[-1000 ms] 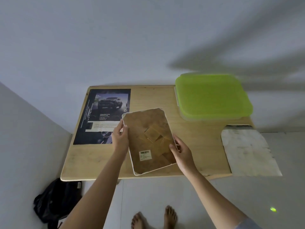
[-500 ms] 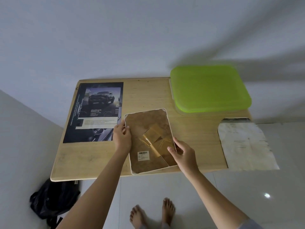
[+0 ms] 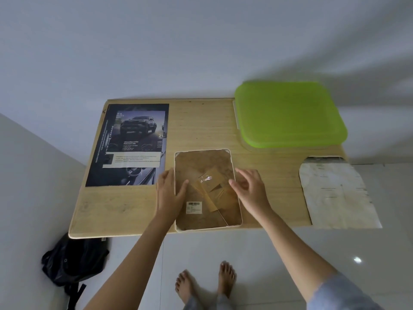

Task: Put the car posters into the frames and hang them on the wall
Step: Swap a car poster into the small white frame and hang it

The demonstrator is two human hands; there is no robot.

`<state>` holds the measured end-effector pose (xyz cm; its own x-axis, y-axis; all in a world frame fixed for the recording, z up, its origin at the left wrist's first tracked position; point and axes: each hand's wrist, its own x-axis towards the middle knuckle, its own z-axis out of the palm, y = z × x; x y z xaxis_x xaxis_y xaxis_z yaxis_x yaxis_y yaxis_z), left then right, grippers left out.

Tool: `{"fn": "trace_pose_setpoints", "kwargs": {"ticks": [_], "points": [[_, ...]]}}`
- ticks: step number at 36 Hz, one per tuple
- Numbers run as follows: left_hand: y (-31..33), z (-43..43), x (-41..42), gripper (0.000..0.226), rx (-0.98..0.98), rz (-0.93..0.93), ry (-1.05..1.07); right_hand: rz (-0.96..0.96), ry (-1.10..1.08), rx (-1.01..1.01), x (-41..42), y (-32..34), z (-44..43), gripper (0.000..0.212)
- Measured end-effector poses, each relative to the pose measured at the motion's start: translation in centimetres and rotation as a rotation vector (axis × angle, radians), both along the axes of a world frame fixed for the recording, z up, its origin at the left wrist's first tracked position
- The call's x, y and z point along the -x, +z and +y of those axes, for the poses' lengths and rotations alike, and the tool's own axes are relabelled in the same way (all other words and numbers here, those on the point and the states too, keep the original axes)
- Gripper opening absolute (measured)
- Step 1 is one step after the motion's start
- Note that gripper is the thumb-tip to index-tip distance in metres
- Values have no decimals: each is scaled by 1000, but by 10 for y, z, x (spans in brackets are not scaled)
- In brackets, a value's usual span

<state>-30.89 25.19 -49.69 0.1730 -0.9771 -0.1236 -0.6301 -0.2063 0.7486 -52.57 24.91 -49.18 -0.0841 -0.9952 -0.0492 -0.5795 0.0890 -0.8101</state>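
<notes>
A white-rimmed picture frame lies face down near the front edge of the wooden table, its brown backing with a stand flap and a barcode label up. My left hand rests flat on the frame's left edge, thumb on the backing. My right hand hovers over the frame's right edge with fingers spread, holding nothing. A dark car poster lies flat on the table's left side, just left of the frame.
A green-lidded plastic box sits at the table's back right corner. A worn white sheet lies beyond the right edge. A black backpack sits on the tiled floor at left. Bare feet stand below the table edge. White wall behind.
The frame, held tilted between both hands, now lies flat on the table. My right hand has let go of its edge and opened; my left hand has flattened on it.
</notes>
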Motion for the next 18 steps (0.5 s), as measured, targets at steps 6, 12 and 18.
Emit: {"fn": "trace_pose_setpoints", "kwargs": {"ticks": [6, 12, 18], "points": [[-7, 53, -12, 127, -144, -44, -336, 54, 76, -173, -19, 3, -54, 56], [-11, 62, -11, 141, -181, -313, -415, 133, 86, -170, -31, -4, -63, 62], [-9, 68, -16, 137, -192, -325, -385, 142, 42, -160, -42, -3, -65, 59]]}}
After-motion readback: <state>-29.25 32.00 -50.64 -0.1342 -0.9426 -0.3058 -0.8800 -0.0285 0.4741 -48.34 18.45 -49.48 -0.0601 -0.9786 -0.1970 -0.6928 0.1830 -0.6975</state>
